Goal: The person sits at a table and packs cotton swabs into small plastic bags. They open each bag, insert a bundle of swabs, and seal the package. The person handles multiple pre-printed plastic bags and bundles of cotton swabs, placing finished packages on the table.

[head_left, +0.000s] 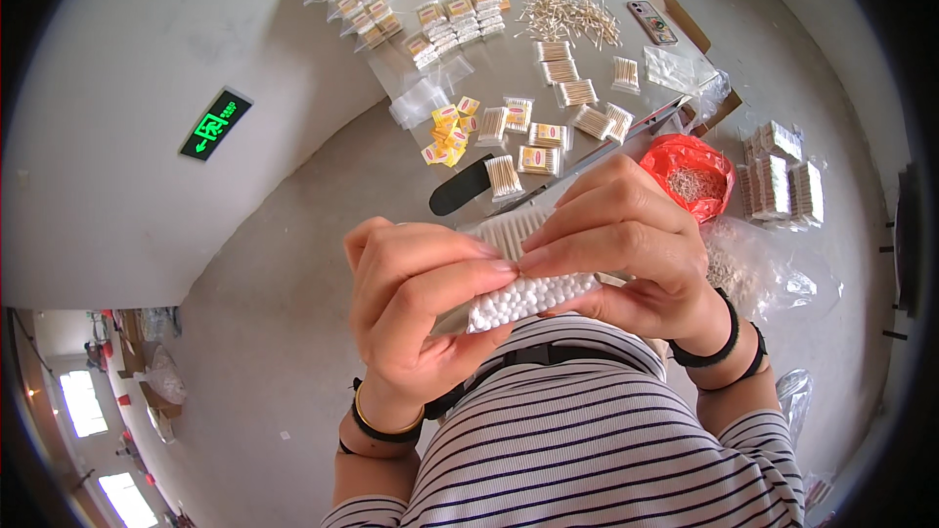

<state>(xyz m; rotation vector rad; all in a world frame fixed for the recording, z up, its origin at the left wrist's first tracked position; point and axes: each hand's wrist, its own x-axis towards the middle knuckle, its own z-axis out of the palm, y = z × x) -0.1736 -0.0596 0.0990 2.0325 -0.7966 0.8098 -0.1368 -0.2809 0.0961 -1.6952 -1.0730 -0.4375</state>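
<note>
Close in front of me, a clear bag of cotton swabs [533, 301] is held between both hands, its white cotton tips facing me. My left hand [416, 288] grips its left side, and my right hand [626, 244] grips the right side. The fingertips of both hands meet at the middle of the bag's upper face. Beyond them, on the table, lie several small swab packs [504, 177], some with a yellow card inside. A pile of loose yellow cards [451, 134] sits to the left of these packs.
Loose swabs [572, 18] are heaped at the table's far side, near stacked packs [458, 22] and a phone [652, 22]. A dark flat pad [460, 188] lies at the table's near edge. On the right are a red bag of swabs [693, 176] and piled white bundles [780, 176].
</note>
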